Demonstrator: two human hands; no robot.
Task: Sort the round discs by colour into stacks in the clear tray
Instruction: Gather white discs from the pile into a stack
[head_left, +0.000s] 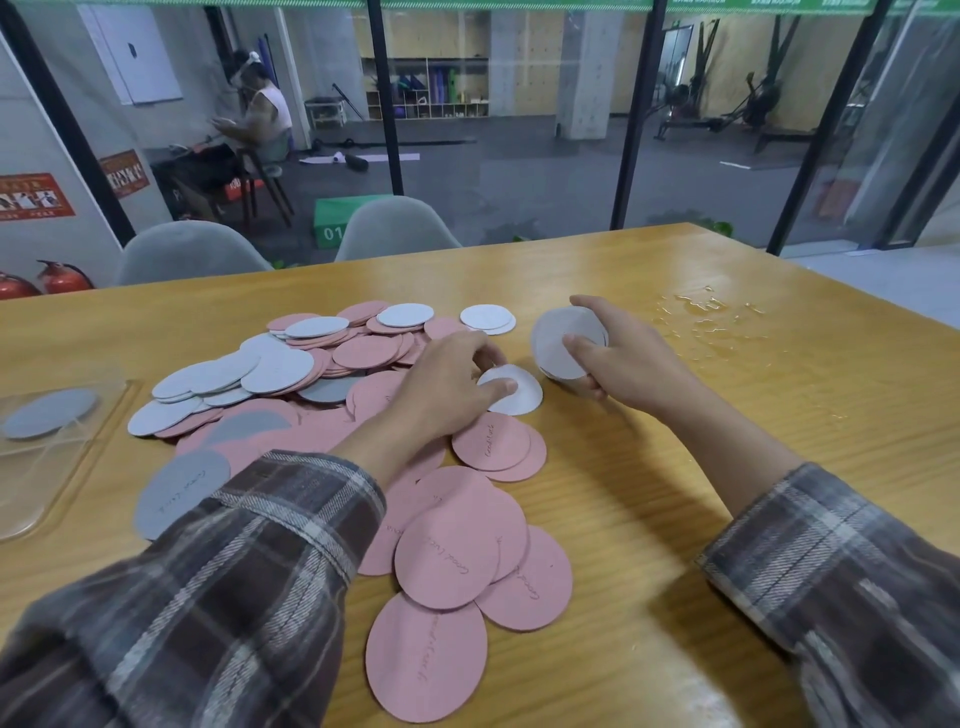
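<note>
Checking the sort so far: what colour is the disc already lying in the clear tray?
Grey; the disc lies in the clear tray, head view.

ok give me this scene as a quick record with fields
left hand: pinches a pale disc lying on the table
right hand: holds a grey stack on edge, off the table
clear tray: far left, a single grey disc inside
loose pile: pink and grey discs mixed, overlapping
pink in tray: none visible
</note>
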